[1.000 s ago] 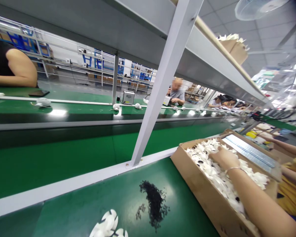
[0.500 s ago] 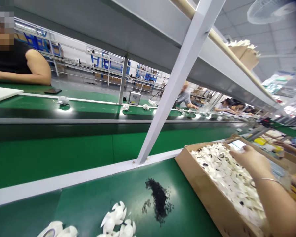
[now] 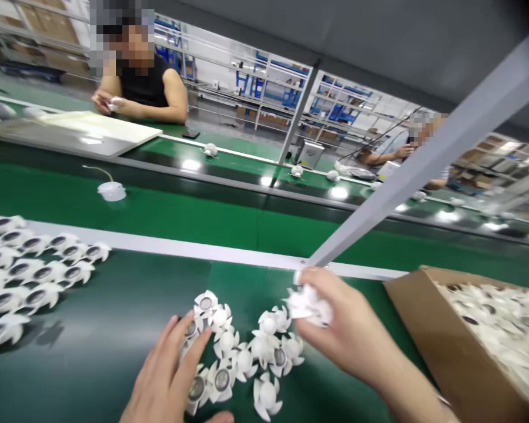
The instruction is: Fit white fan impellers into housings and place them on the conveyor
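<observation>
At 7 o'clock, the left hand (image 3: 165, 376) lies open, its fingers (image 3: 189, 346) spread and touching a loose cluster of white finned plastic parts (image 3: 247, 352) with round metal centres. The cluster sits at 6 o'clock on a green conveyor belt (image 3: 127, 288). Just right of it, at 5 o'clock, the right hand (image 3: 348, 335) has its fingers (image 3: 321, 282) curled closed, gripping a white finned piece (image 3: 308, 305) above the belt; it seems to be a single piece, though the fingers hide part of it. At 4 o'clock, a cardboard box (image 3: 436, 335) is heaped with more white parts. At 9 o'clock, similar parts (image 3: 30, 276) lie in tidy rows on the belt. Across the line at 11 o'clock, a seated co-worker (image 3: 145, 88) holds a small white item (image 3: 113, 104) in both hands.
</observation>
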Demonstrator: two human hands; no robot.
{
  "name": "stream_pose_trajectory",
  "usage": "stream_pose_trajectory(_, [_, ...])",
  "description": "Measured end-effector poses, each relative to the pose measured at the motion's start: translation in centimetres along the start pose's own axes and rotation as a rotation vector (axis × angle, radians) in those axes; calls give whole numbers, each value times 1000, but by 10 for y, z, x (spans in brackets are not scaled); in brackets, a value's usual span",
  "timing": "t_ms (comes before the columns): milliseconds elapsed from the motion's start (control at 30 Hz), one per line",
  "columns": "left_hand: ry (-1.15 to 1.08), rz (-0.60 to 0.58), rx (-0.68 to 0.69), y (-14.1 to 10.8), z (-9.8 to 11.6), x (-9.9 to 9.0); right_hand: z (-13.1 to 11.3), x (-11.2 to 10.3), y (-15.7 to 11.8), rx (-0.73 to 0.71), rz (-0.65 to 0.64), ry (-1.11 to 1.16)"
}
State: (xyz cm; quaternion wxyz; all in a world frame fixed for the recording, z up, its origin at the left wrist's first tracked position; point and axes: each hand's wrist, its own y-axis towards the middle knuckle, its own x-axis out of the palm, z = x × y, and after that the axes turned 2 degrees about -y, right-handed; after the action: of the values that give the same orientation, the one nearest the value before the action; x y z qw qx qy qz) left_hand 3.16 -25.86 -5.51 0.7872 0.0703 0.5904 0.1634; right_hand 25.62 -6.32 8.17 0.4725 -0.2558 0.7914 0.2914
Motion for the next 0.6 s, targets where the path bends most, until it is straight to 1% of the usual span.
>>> stream_pose_trajectory(33, [4, 6, -7, 0, 1, -2, -11, 16, 13, -77, -98, 18])
stream_pose_trajectory(100, [-1, 34, -17, -1, 3, -6, -29, 42, 33, -181, -270, 11])
stream_pose_trajectory(133, [-5, 38, -20, -1, 4, -8, -35, 52, 41, -216, -336, 5])
stream_pose_trajectory(200, [-7, 33, -14, -1, 7, -11, -42, 67, 50, -274, -413, 39])
stream_pose_trajectory(300, [11, 27, -13, 0, 11, -14, -43, 78, 48, -318, -495, 177])
stream_pose_trajectory(367, [23, 26, -15, 0, 12, -14, -39, 73, 38, -287, -510, 230])
stream_pose_trajectory(400, [27, 19, -18, 0, 12, -14, -36, 67, 30, -259, -479, 227])
stream_pose_trajectory(433, [29, 12, -21, 0, 11, -13, -31, 57, 22, -232, -414, 206])
stream_pose_trajectory(467, [30, 7, -22, 0, 11, -13, -25, 44, 12, -207, -322, 169])
stream_pose_trajectory(533, [26, 8, -6, 0, 9, -12, -7, 10, -9, -156, -83, 42])
stream_pose_trajectory(600, [14, 11, 0, 1, 8, -9, 20, -33, -30, -39, 181, -162])
